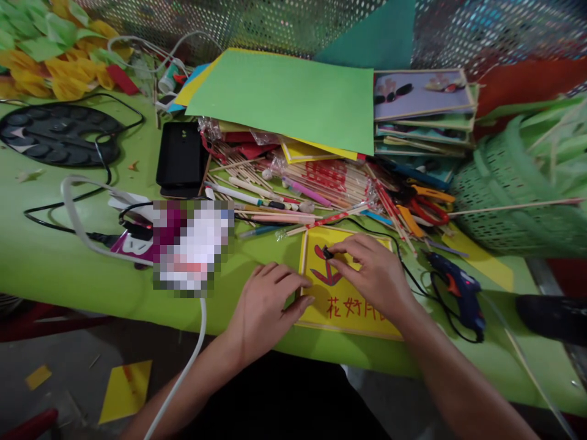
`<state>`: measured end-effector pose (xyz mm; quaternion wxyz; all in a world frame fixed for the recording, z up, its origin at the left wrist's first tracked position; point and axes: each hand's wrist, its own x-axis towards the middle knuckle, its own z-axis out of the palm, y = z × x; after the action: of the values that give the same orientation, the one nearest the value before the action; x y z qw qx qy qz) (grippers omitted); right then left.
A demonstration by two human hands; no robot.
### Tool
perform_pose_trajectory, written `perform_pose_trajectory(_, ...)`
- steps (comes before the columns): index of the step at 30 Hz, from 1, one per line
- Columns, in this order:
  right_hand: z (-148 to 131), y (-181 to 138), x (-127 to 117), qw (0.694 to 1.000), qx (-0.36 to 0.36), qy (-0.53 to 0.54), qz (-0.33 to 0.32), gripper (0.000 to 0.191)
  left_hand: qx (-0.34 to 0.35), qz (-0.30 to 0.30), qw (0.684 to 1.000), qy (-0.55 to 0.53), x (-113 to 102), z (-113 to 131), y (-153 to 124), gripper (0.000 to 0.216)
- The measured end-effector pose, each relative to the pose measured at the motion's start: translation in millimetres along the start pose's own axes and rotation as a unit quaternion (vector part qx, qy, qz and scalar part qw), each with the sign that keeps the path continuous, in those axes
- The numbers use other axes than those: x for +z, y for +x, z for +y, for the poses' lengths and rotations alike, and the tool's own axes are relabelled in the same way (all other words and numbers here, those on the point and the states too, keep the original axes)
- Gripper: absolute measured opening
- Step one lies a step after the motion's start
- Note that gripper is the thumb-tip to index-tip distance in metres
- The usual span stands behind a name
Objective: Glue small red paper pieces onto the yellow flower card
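A yellow card [318, 315] with a thin wooden stick border lies flat on the table in front of me. It bears a red drawn shape with dark outlines and red handwritten characters, partly hidden by my right hand. My right hand [373, 269] is over the card, its thumb and forefinger pinching a small black piece [327, 253] at the top of the drawing. At the card's left border rests my left hand [270, 302], fingers bent and thumb apart, with index and thumb tips at the edge.
A blue glue gun [458, 290] with its cord lies to the right, near scissors [428, 208] and a green basket [504, 189]. Sticks and pens pile up behind the card under green paper [293, 98]. A power strip [132, 244] and black palette [50, 134] are left.
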<state>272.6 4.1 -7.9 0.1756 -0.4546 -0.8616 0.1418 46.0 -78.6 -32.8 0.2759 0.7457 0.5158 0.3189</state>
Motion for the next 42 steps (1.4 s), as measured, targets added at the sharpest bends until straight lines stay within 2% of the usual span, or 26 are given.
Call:
perform_pose_trajectory(7,-1,-1,2,1.000,0.002,-0.018,0.010,0.006,0.002,-0.002,1.000,0.006,0,0,0,0.010)
perform_pose_trajectory(14,-6,3,5,0.996,0.017,-0.089,0.008,0.018,0.002,0.001,1.000,0.015,0,1,0,0.009)
perform_pose_trajectory(22,-8,3,6,0.996,0.048,-0.073,0.018,0.014,0.005,0.008,1.000,0.009,1,1,1,0.007)
perform_pose_trajectory(28,-4,3,0,0.995,0.093,-0.010,0.025,0.011,0.008,0.009,1.000,0.019,1,0,1,0.003)
perform_pose_trajectory(32,4,-3,-20,0.998,0.052,0.047,-0.001,0.008,0.004,0.004,1.000,0.027,1,0,1,0.003)
perform_pose_trajectory(36,7,-13,-30,0.998,0.002,0.043,-0.041,0.008,0.003,0.002,1.000,0.029,0,2,2,0.002)
perform_pose_trajectory(42,-5,-21,-22,0.998,0.043,0.001,-0.033,0.009,0.006,0.005,0.999,0.042,1,1,2,0.001)
